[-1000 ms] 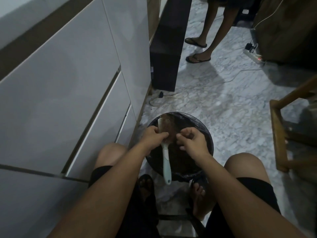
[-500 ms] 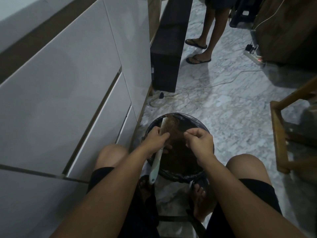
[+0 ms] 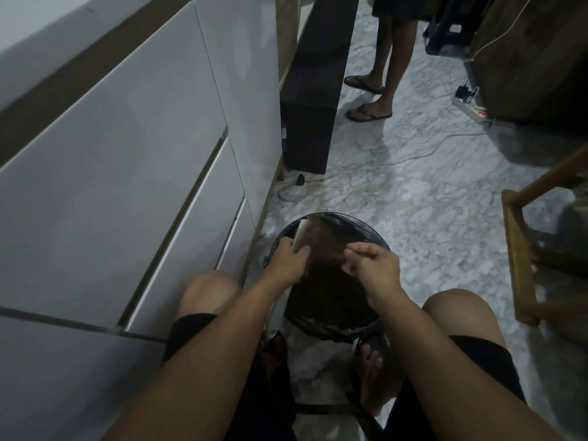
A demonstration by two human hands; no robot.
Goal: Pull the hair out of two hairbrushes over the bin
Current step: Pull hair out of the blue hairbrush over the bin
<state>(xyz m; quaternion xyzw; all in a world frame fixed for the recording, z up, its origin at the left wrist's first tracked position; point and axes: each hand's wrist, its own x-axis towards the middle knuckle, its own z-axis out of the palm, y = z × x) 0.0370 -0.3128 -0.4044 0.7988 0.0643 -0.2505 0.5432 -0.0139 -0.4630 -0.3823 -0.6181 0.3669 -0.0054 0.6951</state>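
Head view: a seated person's left hand point(image 3: 288, 265) is wrapped around a pale, mint-handled plastic hairbrush point(image 3: 77, 237) held over a round bin lined with a black plastic bag point(image 3: 359, 326), while the right hand point(image 3: 372, 265) pinches a sheet of brown hair between closed fingertips. The brush's long axis runs from handle tip at 7 o'clock to head at 1 o'clock, bristles facing 3 o'clock. Pulling steadily away toward 3 o'clock, keeping everything above the bin, should strip it cleanly.
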